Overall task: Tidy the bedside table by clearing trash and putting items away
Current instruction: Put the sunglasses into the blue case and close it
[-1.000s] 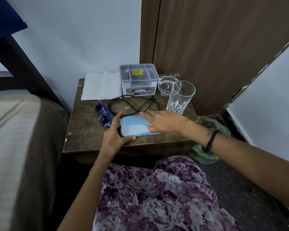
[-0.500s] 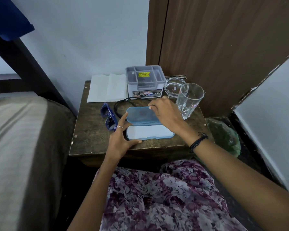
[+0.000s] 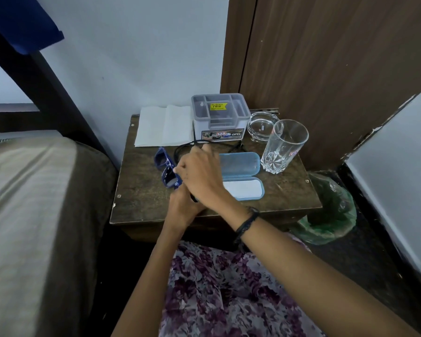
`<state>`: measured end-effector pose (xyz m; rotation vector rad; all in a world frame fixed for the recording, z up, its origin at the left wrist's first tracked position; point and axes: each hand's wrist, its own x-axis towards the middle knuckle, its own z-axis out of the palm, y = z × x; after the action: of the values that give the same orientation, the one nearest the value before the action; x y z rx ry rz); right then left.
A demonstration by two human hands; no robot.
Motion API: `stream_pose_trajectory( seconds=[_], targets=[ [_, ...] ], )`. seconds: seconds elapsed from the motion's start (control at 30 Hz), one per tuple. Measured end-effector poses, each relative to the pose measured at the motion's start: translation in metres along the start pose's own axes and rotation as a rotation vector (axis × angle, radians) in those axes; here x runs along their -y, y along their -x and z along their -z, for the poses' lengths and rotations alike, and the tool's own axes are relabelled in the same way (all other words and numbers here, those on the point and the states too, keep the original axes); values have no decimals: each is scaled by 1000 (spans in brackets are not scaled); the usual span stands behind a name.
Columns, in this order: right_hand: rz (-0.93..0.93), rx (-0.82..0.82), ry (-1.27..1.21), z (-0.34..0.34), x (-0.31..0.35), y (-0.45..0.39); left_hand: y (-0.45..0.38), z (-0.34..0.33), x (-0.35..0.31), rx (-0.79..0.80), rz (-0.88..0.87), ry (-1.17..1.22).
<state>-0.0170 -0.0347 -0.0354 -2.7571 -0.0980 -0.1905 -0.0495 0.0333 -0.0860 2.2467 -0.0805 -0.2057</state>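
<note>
On the wooden bedside table (image 3: 141,198) lie blue sunglasses (image 3: 164,166) at the left. A light blue glasses case (image 3: 241,164) lies open beside them, lid folded back and white lining up. My right hand (image 3: 202,173) reaches across to the left, and its curled fingers grip the near end of the sunglasses. My left hand (image 3: 180,207) sits at the case's left end, under my right wrist; its fingers are hidden. A black cable (image 3: 180,152) loops behind my hands.
At the back of the table are white tissue paper (image 3: 163,126), a grey compartment box (image 3: 220,117), a glass ashtray (image 3: 260,125) and an upright drinking glass (image 3: 282,147). A green plastic bag (image 3: 333,210) sits on the floor to the right. The bed (image 3: 34,203) borders the left.
The case lid went from shut to fully open. My right hand left the lid and crossed left onto the sunglasses. My left hand stayed at the case's left end.
</note>
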Motion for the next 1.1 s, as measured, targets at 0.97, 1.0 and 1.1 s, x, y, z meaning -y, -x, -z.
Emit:
stream_pose_trajectory(
  seconds=[0.97,1.0,1.1],
  targets=[
    [-16,78,-384,74,-136,40,-4,-2,12,-3,-32,144],
    [-11,99,-379,70,-140,43,-4,-2,13,-5,-35,148],
    [-40,160,-401,59,-147,49,-5,-4,13,-8,-30,163]
  ],
)
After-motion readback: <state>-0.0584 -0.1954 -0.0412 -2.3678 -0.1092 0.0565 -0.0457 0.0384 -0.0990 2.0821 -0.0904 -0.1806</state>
